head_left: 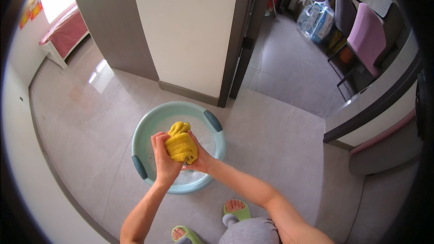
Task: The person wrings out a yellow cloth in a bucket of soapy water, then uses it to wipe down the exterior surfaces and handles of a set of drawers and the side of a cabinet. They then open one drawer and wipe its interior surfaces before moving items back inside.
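A yellow cloth [181, 146], bunched into a folded wad, is gripped between both my hands. My left hand [165, 159] closes on its left side, and my right hand [200, 157] presses around its right and lower side. Beneath the cloth stands a round, pale blue-green basin [145, 129] with darker teal grips on its rim. Sudsy water [199, 132] shows inside it. A dark bit of the cloth's edge peeks out near my right fingers, too small to make out.
My feet, in green slides [239, 208], stand just this side of the basin on grey floor tiles [108, 140]. A wall corner [190, 31] rises beyond it, with a doorway to the right. Through it are a pink-covered chair [365, 36] and bagged goods [318, 19].
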Demonstrator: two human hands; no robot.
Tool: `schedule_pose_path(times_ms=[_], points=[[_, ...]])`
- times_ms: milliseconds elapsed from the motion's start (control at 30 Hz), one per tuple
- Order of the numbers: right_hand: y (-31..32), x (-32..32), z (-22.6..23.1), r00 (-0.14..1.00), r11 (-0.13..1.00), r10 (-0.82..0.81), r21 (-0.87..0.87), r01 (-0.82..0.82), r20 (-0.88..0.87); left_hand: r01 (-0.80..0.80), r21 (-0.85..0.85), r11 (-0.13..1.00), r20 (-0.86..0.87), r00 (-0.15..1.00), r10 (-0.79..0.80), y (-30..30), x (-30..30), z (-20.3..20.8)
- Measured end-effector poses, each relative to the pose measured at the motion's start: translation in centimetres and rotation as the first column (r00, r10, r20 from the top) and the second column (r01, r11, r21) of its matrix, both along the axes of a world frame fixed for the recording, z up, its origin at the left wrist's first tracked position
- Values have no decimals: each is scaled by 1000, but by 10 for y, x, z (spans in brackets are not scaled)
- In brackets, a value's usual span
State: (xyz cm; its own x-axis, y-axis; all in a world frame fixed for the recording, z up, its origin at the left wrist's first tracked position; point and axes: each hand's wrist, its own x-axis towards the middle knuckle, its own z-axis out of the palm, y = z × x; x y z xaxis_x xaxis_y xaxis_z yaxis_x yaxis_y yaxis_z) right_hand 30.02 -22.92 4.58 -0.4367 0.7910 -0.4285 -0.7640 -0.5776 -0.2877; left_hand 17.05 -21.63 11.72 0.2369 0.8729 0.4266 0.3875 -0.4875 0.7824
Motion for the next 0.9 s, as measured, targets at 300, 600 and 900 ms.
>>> schedule_pose_path(times_ms=[300, 600, 900], points=[[16, 2, -4, 983, 977, -168, 121, 175, -70, 48, -4, 999, 7, 999, -48, -10, -20, -38], [25, -25, 2, 928, 928, -337, 223, 299, 159, 214, -453, 865, 505, 862, 51, 1, -29, -67], [24, -36, 11, 624, 828, -556, 427, 363, 549, 603, -655, 456, 751, 450, 484, 9, -18, -74]])
